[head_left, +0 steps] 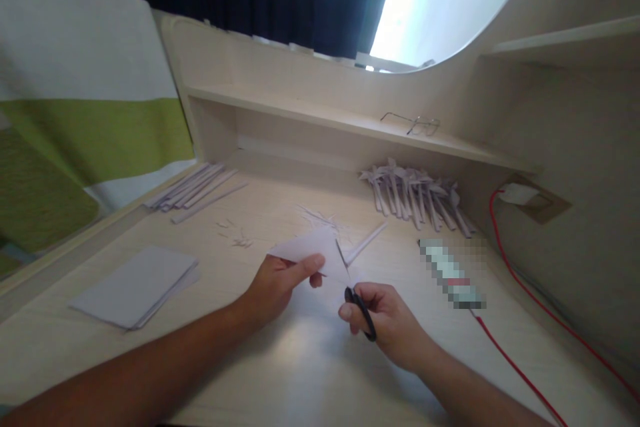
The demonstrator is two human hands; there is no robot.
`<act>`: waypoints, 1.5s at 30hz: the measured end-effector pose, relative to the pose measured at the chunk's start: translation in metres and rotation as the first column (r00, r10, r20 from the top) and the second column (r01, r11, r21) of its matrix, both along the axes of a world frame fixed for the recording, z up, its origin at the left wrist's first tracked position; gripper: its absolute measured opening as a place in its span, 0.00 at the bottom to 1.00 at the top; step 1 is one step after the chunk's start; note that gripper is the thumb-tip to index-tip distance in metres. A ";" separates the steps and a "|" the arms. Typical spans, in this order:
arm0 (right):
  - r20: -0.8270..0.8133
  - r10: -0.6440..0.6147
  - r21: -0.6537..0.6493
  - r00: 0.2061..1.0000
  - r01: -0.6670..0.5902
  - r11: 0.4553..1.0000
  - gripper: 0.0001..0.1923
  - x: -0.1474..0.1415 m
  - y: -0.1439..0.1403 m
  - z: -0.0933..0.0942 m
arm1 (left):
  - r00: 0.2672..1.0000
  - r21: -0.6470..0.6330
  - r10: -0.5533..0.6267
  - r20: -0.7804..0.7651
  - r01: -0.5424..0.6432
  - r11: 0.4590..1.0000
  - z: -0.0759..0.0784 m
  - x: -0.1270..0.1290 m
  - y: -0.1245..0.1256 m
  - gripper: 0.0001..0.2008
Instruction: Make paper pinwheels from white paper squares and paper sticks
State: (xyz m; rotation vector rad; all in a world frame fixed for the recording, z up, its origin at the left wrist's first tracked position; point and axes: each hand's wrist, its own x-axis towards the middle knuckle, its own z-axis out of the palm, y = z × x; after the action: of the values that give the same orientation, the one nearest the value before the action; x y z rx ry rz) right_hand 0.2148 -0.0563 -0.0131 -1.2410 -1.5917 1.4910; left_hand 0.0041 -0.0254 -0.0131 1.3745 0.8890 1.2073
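My left hand (285, 280) pinches a piece of white paper (310, 245) between thumb and fingers, above the middle of the desk. In my right hand (380, 317) is a pair of black-handled scissors (364, 313), its blades pointing up and away at the paper's right edge. One blade shows along that edge; whether it is cutting into the paper I cannot tell. Just behind the paper lie thin paper strips (320, 219) and a rolled paper tube (367, 242). More small paper scraps (240, 239) are scattered to the left.
A stack of white paper (140, 283) lies at the left, with several paper tubes (193, 187) behind it. Folded paper pieces with stems (415, 193) sit at the back right. A blurred phone-like device (450, 273) has a red cable (520, 367). Glasses (423, 125) rest on the shelf.
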 end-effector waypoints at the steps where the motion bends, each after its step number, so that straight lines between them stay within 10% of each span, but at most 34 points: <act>1: 0.004 0.001 0.004 1.000 -0.001 1.000 0.20 0.000 0.000 0.000 | 1.000 0.003 0.000 -0.001 0.000 1.000 0.000 0.000 0.000 0.18; 45: 0.052 0.008 0.047 0.999 -0.010 0.999 0.21 0.003 0.000 -0.002 | 0.996 -0.066 -0.084 -0.006 0.084 0.994 0.001 0.002 -0.004 0.18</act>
State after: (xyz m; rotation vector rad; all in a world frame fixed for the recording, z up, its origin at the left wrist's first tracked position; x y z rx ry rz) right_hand 0.2176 -0.0563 -0.0148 -1.2567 -1.6581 1.4294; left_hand 0.0063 -0.0294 -0.0122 1.3517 0.8609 1.1001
